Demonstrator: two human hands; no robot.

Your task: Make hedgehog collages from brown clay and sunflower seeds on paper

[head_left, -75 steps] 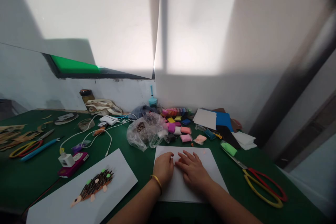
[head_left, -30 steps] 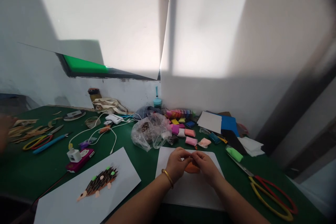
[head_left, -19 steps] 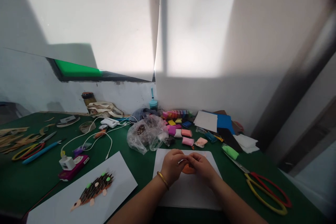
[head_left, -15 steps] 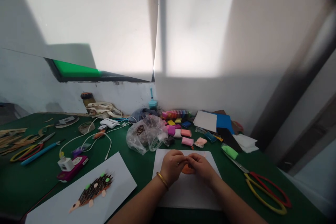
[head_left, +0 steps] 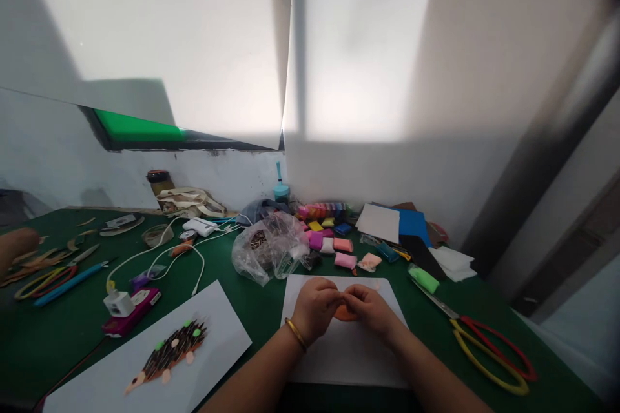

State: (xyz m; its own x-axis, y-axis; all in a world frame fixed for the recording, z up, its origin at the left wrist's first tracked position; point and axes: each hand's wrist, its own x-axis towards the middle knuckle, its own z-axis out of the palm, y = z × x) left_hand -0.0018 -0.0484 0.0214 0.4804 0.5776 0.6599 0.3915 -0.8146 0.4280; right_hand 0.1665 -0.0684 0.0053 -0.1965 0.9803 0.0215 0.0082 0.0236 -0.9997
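My left hand [head_left: 314, 306], with a gold bangle on its wrist, and my right hand [head_left: 372, 310] meet above a white board [head_left: 349, 361]. Thumbs and fingertips are pinched together at the upper edge of a flat, rounded piece of orange modelling clay [head_left: 345, 313]. The fingers cover part of the clay, so whether it rests on the board I cannot tell. To the left, a white sheet [head_left: 223, 329] bears a hedgehog picture [head_left: 174, 352] with dark spines and green and pale pink spots.
Big scissors [head_left: 489, 348] and a green clay packet [head_left: 423, 279] lie at right. Behind the board are colourful clay packets [head_left: 343, 245] and a clear plastic bag [head_left: 271, 248]. White cables and a magenta power bank [head_left: 132, 313] lie left. Another person's hand [head_left: 19, 245] is at far left.
Another person's hand has come in at the far left, over the dry strips. My own hands keep their pinch at the orange clay, almost still. The view has shifted slightly.
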